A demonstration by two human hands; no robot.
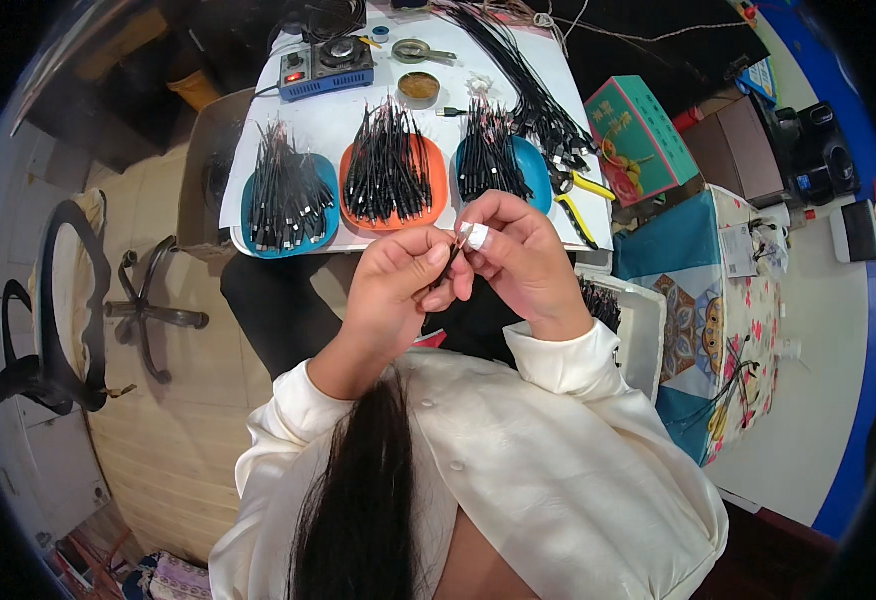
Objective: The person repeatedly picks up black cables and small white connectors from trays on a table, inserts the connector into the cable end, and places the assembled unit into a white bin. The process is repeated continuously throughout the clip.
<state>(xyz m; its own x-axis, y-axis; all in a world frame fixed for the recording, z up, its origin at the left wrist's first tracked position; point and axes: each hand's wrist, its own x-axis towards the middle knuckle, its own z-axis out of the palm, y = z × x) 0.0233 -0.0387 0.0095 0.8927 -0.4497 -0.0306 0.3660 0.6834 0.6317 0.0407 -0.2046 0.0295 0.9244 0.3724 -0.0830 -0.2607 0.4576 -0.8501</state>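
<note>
My left hand (pixel 405 280) is closed, its thumb and fingers pinching a thin black cable (pixel 450 262). Close against it, my right hand (pixel 523 255) pinches at the cable's end; white tape (pixel 476 236) is wrapped round a digit of this hand. Both hands meet just in front of the table's near edge. Beyond them, bundles of short black cables fill a blue tray (pixel 333 222) at the left, an orange tray (pixel 436 165) in the middle and another blue tray (pixel 536 172) at the right.
At the back left stands a blue soldering station (pixel 326 77). A round tin (pixel 418 90) sits beside it. Yellow-handled pliers (pixel 576 222) lie at the table's right edge, by a green box (pixel 643 135). A white bin (pixel 646 335) with cables is right of my lap; a swivel chair (pixel 143 308) stands left.
</note>
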